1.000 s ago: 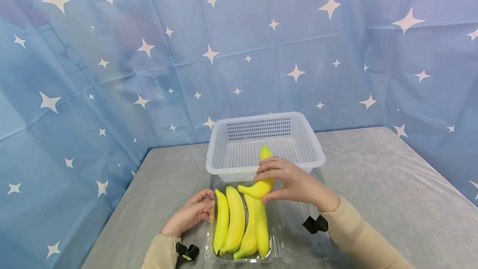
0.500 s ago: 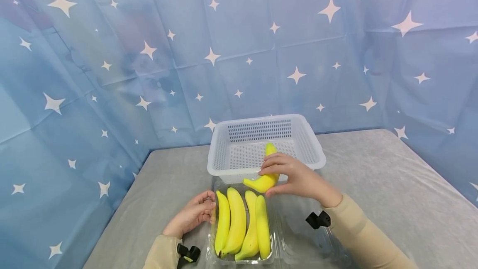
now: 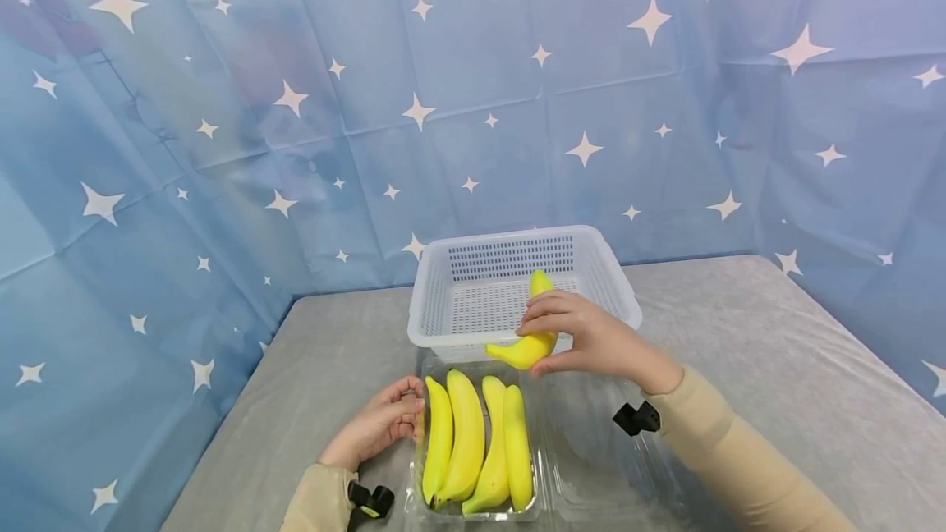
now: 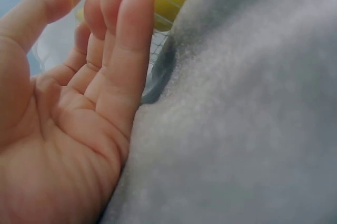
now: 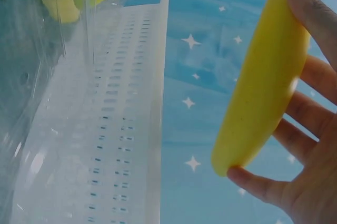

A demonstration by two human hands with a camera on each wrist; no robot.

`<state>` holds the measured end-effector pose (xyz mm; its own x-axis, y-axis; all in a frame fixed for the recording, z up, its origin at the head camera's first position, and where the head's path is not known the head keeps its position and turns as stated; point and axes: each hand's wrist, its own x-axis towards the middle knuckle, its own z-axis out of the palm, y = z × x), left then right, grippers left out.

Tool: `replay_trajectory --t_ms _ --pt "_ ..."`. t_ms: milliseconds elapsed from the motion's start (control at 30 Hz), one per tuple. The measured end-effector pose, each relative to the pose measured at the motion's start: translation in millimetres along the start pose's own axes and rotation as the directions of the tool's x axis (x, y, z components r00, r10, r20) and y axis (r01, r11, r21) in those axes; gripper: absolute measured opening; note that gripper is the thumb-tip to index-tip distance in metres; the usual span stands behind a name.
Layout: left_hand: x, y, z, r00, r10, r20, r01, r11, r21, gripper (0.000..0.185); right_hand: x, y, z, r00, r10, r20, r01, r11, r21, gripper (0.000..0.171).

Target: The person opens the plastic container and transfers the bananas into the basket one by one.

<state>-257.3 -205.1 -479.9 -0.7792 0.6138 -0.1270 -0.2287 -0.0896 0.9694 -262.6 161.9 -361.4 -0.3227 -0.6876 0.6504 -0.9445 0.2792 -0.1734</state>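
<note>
- The right hand [image 3: 591,339] is holding one banana [image 3: 530,341] with its fingers curled around it.
- That banana is hanging in the air, just over the near edge of the white basket [image 3: 443,327], right in front of the right hand.
- The banana is not lying in the basket yet, and the basket looks like it has nothing in it.
- The left hand [image 3: 380,425] is resting on the gray tabletop [image 3: 739,335] with its fingers loosely bent, touching the left side of the clear box [image 3: 569,466].
- It is not gripping anything, just keeping the box steady, I think.
- Four bananas [image 3: 476,442] are lying side by side in the clear box, between the two hands.
- So it looks like the work is just starting: one banana is on its way, and four are waiting in the box.
</note>
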Motion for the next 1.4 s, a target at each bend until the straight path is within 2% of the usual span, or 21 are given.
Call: replay_trajectory --t_ms 300,933,1400 --pt "-0.2 -0.7 -1.2 1.000 0.000 0.013 0.000 1.000 -0.007 0.009 6.6 3.2 -10.7 0.999 0.015 0.033 -0.014 0.999 -0.035 0.052" --pt "-0.6 -0.4 0.8 1.000 -0.017 -0.020 0.017 1.000 0.010 0.008 14.7 8.0 -30.4 0.994 0.076 0.083 -0.070 0.995 -0.078 0.050" --pt "-1.1 0.8 1.5 1.000 -0.007 -0.013 0.007 1.000 0.006 0.008 14.5 17.3 -35.5 0.992 0.103 0.079 -0.096 0.991 -0.089 0.049"
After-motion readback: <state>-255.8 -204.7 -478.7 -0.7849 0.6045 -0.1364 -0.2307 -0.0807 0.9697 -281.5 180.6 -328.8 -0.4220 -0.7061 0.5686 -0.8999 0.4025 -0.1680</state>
